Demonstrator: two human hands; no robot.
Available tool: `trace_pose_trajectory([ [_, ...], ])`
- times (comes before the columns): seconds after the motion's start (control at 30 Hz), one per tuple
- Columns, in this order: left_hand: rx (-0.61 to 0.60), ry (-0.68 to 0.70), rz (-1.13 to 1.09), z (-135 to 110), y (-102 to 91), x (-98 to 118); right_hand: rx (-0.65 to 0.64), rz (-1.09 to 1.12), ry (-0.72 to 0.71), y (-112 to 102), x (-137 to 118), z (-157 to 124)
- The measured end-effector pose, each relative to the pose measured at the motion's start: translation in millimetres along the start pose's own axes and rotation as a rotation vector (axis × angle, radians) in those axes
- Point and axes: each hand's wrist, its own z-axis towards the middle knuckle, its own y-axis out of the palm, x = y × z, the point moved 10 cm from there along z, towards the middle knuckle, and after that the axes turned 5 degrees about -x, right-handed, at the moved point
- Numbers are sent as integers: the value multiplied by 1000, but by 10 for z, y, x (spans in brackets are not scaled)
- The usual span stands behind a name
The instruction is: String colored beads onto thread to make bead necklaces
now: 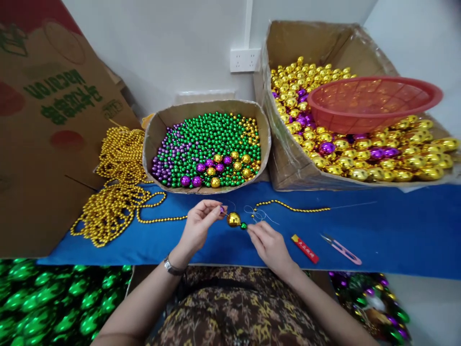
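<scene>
My left hand (200,223) pinches a small purple bead (222,210) between thumb and fingers. A large gold bead (234,219) sits just right of it, and a small green bead (244,226) follows in the same row. At that green bead's right side, my right hand (268,242) has its fingertips pressed together; what lies between them, probably the thread, is too fine to make out. Loose clear thread (264,215) curls above my right hand. A short strand of gold beads (291,206) lies beyond it on the blue cloth.
Behind my hands, an open carton (207,190) holds green, purple and gold beads. A bigger carton (295,168) with a red basket (374,105) stands right. Gold bead chains (111,206) heap at left. Pink thread snips (342,250) and a red-yellow packet (305,248) lie right.
</scene>
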Motion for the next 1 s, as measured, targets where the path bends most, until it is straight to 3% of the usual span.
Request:
trace_pose_trajectory([
  [0.27,-92,-53,172,-10,194,-300,-44,110,148,209,279,-163],
  [0.43,-92,-93,271,13,177,-456,-42,22,130,236,371,-248],
  [0.77,19,-33,225,49,124,-471,-58,-35,139,233,443,-290],
  [1.0,32,-72,237,61,86,-554,-89,-107,137,283,478,-290],
])
